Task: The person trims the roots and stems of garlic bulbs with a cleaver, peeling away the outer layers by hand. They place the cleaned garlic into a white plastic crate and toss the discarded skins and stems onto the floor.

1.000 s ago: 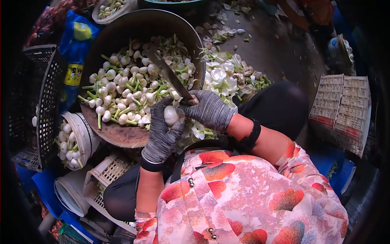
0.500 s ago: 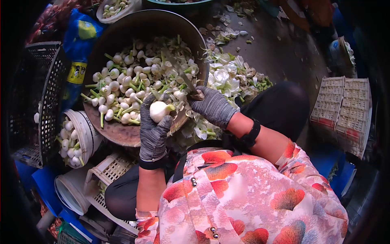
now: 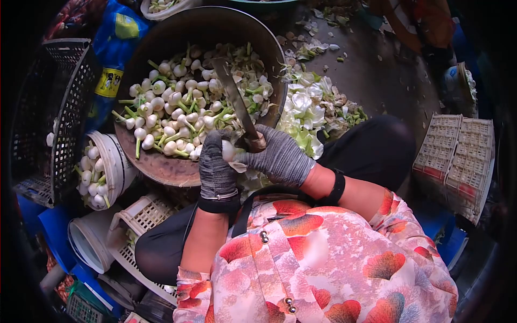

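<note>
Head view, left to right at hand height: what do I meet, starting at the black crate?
Black crate, white bucket, large pan, left hand, white bulb, right hand, dark-clad knee, pale crates.

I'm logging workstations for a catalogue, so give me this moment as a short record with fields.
Left hand: grey-gloved, holding a white bulb, partly hidden
Right hand: grey-gloved, gripping a knife, its blade over the basin
Basin contents: many white bulbs with green stems, scraps toward the right side
White bucket: left of the basin, holding more bulbs
Right of basin: a heap of leafy scraps
Far right: pale lattice-sided crates
</note>
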Demonstrator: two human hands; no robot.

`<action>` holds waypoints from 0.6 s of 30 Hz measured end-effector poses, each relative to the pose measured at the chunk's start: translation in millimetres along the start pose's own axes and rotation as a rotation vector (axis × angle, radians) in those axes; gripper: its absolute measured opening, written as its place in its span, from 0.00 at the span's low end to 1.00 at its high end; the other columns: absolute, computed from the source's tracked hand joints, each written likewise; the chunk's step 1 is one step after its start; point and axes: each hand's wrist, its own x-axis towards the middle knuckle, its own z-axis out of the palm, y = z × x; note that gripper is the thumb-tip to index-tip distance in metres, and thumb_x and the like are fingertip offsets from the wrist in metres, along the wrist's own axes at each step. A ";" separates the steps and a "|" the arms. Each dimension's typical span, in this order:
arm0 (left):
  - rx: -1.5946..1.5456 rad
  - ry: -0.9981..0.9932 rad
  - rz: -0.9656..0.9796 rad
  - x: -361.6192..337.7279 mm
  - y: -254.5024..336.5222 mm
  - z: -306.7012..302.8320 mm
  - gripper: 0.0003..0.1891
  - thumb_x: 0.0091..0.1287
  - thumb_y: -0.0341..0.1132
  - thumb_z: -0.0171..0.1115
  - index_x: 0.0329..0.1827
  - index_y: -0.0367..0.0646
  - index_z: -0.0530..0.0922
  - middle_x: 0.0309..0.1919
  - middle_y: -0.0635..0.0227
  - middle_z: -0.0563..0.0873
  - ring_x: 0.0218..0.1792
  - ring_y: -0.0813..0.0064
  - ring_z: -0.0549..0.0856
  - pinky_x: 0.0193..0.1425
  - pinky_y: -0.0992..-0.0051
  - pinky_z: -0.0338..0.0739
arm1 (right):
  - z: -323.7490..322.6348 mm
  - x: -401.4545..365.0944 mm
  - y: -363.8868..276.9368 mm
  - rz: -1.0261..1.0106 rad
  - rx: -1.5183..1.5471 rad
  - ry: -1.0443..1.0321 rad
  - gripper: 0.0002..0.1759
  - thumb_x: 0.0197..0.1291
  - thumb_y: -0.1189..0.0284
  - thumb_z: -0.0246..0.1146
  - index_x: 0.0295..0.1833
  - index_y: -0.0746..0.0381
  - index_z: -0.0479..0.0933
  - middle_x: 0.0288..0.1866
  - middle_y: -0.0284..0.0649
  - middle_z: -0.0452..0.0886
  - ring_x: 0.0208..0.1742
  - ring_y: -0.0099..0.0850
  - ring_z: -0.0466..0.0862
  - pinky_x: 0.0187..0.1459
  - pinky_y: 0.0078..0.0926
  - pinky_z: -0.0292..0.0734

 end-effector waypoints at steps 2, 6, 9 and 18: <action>-0.280 0.005 -0.231 -9.7 30.0 20.6 0.17 0.73 0.46 0.50 0.45 0.41 0.78 0.39 0.65 0.82 0.38 0.75 0.80 0.44 0.75 0.76 | 1.9 2.2 8.3 -0.030 -0.140 0.062 0.24 0.55 0.62 0.71 0.54 0.62 0.76 0.41 0.38 0.84 0.42 0.25 0.82 0.47 0.26 0.77; -0.513 0.042 -0.162 10.4 24.5 9.4 0.19 0.73 0.49 0.51 0.45 0.39 0.77 0.39 0.65 0.82 0.41 0.75 0.81 0.45 0.76 0.77 | -2.6 1.9 10.4 -0.053 -0.201 0.066 0.21 0.55 0.65 0.72 0.50 0.62 0.76 0.40 0.38 0.84 0.42 0.26 0.83 0.46 0.26 0.78; -0.178 0.085 0.120 2.0 44.0 10.8 0.17 0.74 0.43 0.51 0.53 0.37 0.75 0.47 0.63 0.82 0.47 0.73 0.81 0.57 0.69 0.76 | -4.2 3.0 16.8 -0.124 -0.161 0.130 0.18 0.54 0.62 0.71 0.44 0.61 0.76 0.37 0.43 0.82 0.40 0.39 0.82 0.43 0.33 0.77; 0.758 -0.025 0.712 -15.7 46.9 7.3 0.09 0.62 0.31 0.65 0.42 0.37 0.77 0.37 0.63 0.82 0.39 0.72 0.80 0.48 0.72 0.73 | -7.0 3.0 18.3 -0.282 -0.365 0.263 0.17 0.51 0.62 0.72 0.40 0.60 0.76 0.31 0.46 0.81 0.33 0.49 0.82 0.35 0.39 0.78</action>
